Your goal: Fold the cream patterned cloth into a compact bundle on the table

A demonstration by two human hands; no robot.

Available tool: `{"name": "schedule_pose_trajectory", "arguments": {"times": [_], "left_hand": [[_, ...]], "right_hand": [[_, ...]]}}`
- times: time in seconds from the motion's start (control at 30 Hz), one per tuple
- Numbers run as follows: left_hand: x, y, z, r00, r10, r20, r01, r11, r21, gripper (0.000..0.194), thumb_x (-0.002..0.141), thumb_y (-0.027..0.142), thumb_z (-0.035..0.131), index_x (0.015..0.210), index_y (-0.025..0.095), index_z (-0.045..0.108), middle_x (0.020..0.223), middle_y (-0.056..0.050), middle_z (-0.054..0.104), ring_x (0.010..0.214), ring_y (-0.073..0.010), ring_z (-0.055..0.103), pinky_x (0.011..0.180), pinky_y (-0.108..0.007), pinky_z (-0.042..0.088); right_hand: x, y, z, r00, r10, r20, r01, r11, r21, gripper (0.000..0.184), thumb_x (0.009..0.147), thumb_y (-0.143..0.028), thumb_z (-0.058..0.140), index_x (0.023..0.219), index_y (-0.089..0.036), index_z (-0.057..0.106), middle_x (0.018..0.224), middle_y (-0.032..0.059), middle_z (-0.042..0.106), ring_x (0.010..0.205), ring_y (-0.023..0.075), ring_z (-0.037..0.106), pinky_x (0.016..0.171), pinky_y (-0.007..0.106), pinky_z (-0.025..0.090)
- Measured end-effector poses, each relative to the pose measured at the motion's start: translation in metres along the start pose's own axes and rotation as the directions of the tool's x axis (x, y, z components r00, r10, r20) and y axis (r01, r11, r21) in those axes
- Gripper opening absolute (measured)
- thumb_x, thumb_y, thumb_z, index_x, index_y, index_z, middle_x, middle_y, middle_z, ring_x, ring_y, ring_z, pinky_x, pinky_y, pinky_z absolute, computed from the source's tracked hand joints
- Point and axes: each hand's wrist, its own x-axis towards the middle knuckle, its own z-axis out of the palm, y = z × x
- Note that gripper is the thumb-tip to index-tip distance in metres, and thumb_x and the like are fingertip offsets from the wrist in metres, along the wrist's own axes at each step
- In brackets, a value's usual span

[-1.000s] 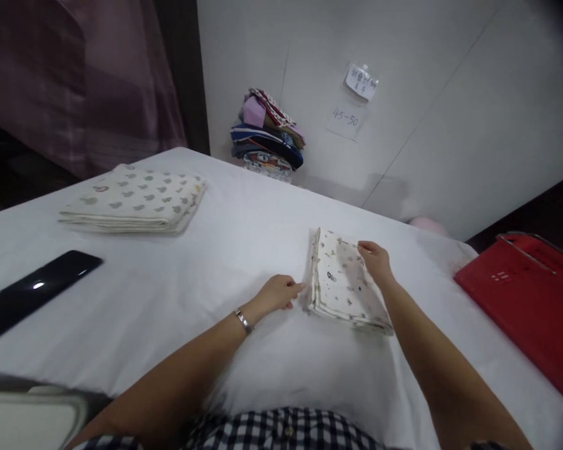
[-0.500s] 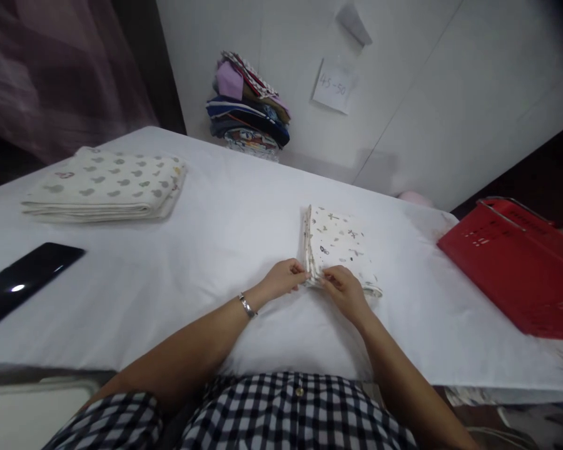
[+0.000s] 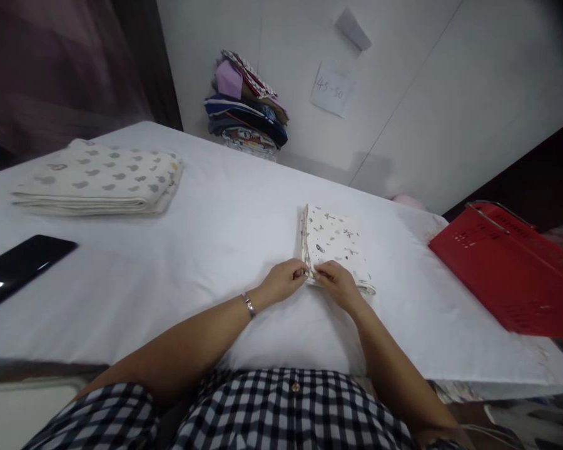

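A folded cream cloth (image 3: 335, 240) with small grey and brown prints lies on the white-covered table, in front of my body. At its near left corner, my left hand (image 3: 287, 279) pinches the layered edge between thumb and fingers. My right hand (image 3: 336, 281) is closed on the same corner, just to the right, its fingertips gripping the near edge. The two hands almost meet there. My fingers partly cover that corner, so the layers between them are hard to see.
A thicker folded cloth (image 3: 103, 178) with grey prints lies at the far left, behind a dark phone (image 3: 25, 265). A red basket (image 3: 502, 269) stands at the right edge. Stacked fabrics (image 3: 248, 109) sit beyond the table by the wall, below a paper note (image 3: 331, 89).
My right hand came from the cloth's far right edge to its near left corner. My left hand, earlier beside the cloth, now grips that corner. The view shifted too.
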Motion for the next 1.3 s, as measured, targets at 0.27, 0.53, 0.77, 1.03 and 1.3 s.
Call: {"name": "schedule_pose_trajectory", "arguments": {"times": [0.27,0.53,0.77,1.03,1.3], "left_hand": [[0.001,0.001,-0.003,0.999,-0.039,0.01,0.038,0.999,0.037,0.012,0.079,0.028,0.05,0.082,0.022,0.06,0.067,0.003,0.052,0.064,-0.0118,0.047,0.06,-0.023,0.034],[0.003,-0.002,0.001,0.998,-0.068,0.009,0.068,0.998,0.012,0.01,0.076,0.028,0.053,0.077,0.021,0.059,0.061,0.005,0.048,0.058,-0.0102,0.043,0.055,-0.023,0.031],[0.004,-0.005,0.001,0.988,-0.149,-0.032,0.145,0.984,-0.106,0.014,0.075,0.033,0.056,0.076,0.019,0.056,0.06,0.006,0.048,0.056,-0.0094,0.042,0.053,-0.022,0.032],[0.004,-0.003,0.001,0.979,-0.203,-0.032,0.201,0.978,-0.056,0.023,0.074,0.041,0.058,0.074,0.019,0.057,0.062,0.005,0.052,0.057,-0.0108,0.045,0.052,-0.023,0.031],[0.004,-0.007,0.005,0.982,-0.186,-0.025,0.179,0.97,-0.163,0.02,0.075,0.037,0.054,0.073,0.018,0.061,0.061,0.004,0.055,0.057,-0.0109,0.046,0.053,-0.023,0.032]], "right_hand": [[0.0,-0.003,0.003,0.994,-0.045,-0.099,0.039,0.997,-0.066,0.02,0.09,-0.03,0.044,0.079,-0.023,0.059,0.078,0.0018,0.058,0.078,0.0167,0.054,0.07,0.028,0.042],[-0.01,-0.004,0.013,0.991,-0.127,-0.039,0.109,0.943,-0.314,0.016,0.088,-0.035,0.05,0.089,-0.023,0.061,0.093,0.0055,0.061,0.091,0.0207,0.052,0.069,0.029,0.042],[-0.005,-0.002,0.013,0.988,-0.109,-0.111,0.09,0.982,-0.167,0.018,0.09,-0.032,0.048,0.079,-0.023,0.058,0.078,0.0018,0.058,0.078,0.0162,0.053,0.066,0.027,0.04],[-0.008,-0.007,0.02,0.967,-0.15,-0.204,0.116,0.979,-0.17,0.017,0.091,-0.032,0.046,0.084,-0.022,0.058,0.083,0.0032,0.059,0.082,0.0166,0.053,0.07,0.027,0.041],[-0.007,-0.006,0.021,0.966,-0.131,-0.223,0.107,0.987,-0.116,0.019,0.092,-0.032,0.044,0.084,-0.022,0.058,0.081,0.0023,0.057,0.075,0.0148,0.054,0.066,0.026,0.042]]}}
